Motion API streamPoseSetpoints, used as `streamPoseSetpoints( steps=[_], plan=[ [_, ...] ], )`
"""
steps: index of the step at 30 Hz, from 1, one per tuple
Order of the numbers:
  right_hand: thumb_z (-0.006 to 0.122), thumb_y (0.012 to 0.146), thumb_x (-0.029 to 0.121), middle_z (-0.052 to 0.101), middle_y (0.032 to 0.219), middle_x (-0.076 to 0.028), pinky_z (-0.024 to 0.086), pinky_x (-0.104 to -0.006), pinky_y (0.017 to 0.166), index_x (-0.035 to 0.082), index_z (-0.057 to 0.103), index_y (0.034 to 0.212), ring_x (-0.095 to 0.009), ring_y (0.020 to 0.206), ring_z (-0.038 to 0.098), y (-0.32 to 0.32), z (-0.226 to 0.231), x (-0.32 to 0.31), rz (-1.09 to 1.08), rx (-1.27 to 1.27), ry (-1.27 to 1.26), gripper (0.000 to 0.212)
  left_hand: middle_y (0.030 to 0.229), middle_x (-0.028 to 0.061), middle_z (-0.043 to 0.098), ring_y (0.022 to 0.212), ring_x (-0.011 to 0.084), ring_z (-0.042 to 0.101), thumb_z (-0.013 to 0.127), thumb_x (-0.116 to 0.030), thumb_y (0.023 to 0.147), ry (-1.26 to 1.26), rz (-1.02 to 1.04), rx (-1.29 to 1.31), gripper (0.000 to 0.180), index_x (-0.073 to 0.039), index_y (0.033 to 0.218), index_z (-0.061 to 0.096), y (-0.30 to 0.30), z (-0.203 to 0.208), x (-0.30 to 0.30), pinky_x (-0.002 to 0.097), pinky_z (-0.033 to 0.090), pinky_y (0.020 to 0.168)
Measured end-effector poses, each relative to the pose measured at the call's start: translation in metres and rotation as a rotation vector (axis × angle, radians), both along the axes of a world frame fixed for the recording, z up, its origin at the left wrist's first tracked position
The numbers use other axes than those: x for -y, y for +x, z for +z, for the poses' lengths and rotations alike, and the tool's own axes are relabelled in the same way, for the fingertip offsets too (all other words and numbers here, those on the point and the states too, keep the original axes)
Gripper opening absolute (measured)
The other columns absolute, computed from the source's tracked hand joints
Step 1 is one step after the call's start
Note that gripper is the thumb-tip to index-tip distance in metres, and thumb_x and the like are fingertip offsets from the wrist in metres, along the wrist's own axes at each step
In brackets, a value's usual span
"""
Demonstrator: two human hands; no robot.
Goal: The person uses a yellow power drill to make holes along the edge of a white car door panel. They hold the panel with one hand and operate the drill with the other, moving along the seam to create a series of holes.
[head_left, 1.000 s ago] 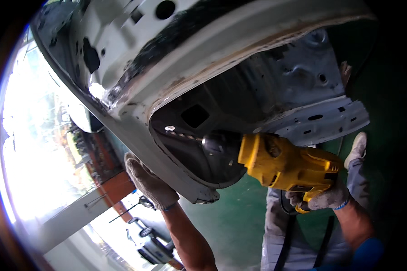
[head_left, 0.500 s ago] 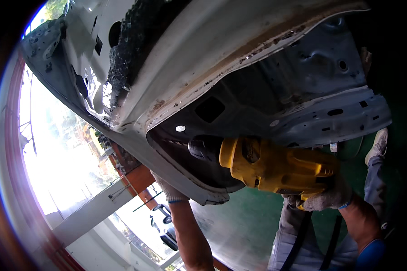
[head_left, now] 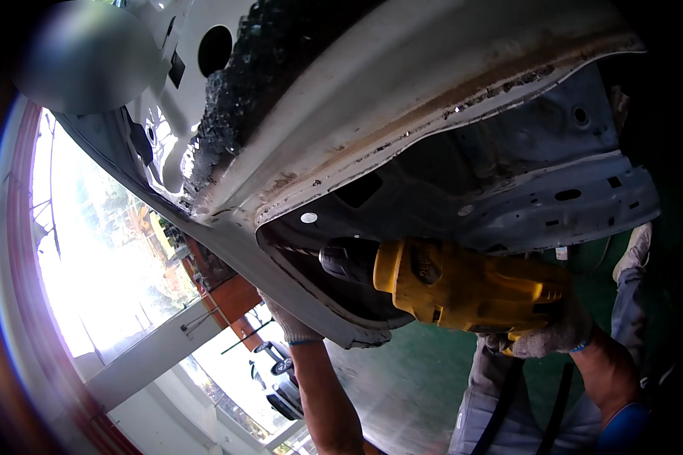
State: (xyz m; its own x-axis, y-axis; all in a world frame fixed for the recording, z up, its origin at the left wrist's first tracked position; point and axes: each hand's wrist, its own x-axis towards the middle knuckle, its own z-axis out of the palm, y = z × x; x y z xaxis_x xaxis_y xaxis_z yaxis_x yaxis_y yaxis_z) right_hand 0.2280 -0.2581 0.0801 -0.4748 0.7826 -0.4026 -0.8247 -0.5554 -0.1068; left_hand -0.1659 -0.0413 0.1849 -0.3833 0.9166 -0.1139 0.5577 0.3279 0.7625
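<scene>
My right hand (head_left: 554, 334), in a greyish knit glove, is wrapped round the handle of a yellow power drill (head_left: 463, 292). The drill lies nearly level, its black chuck and a spiral bit pointing left. The bit (head_left: 292, 249) reaches to the inner edge of a white car-body panel (head_left: 341, 114); whether its tip touches is unclear. My left hand (head_left: 294, 324), in a pale glove, is against the panel's lower left edge; its fingers are hidden behind the metal. Scratched, rusty metal runs along the panel's seam.
Crumbled dark glass (head_left: 224, 114) clings to the panel's upper part. Bluish inner sheet metal (head_left: 539, 182) with holes lies behind the drill. Another person's leg and shoe (head_left: 634, 250) are at the right, above a green floor (head_left: 432, 371). A blurred grey round spot (head_left: 87, 57) covers the upper left.
The panel and drill sit slightly lower and further right in the picture. A blurred grey round spot has appeared at the upper left. Both hands keep their places on the panel and drill.
</scene>
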Motion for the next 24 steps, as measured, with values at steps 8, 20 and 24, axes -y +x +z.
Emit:
streamPoseSetpoints(
  steps=[8,20,24],
  plan=[
    [0.078,0.073,-0.014,0.071,0.132,-0.015,0.064,-0.0421,0.09,0.004,0.046,0.153,-0.028,0.106,0.076,0.007,0.007,0.0,-0.036,0.135,0.126,0.088,0.115,0.0043,0.064,0.099,0.0132,0.064,0.054,-0.031,0.112,-0.005,-0.015,0.064,0.032,-0.006,0.132,0.058,0.008,-0.001,-0.001,0.027,0.056,0.085],
    [0.076,0.074,-0.015,0.072,0.13,-0.016,0.064,-0.0429,0.09,0.003,0.045,0.156,-0.028,0.106,0.076,0.014,0.009,-0.003,-0.059,0.13,0.146,0.089,0.115,0.0043,0.064,0.098,0.0125,0.064,0.054,-0.03,0.112,-0.025,0.028,0.081,0.03,-0.006,0.13,0.058,0.013,0.0,0.0,0.0262,0.055,0.083],
    [0.075,0.075,-0.015,0.073,0.128,-0.016,0.064,-0.0426,0.09,0.003,0.046,0.154,-0.027,0.105,0.077,0.013,0.004,-0.003,0.018,0.156,0.152,0.086,0.116,0.0042,0.063,0.099,0.0128,0.063,0.053,-0.029,0.113,-0.036,-0.083,-0.076,0.029,-0.007,0.131,0.057,0.005,-0.001,-0.001,0.0266,0.056,0.085]
  ],
)
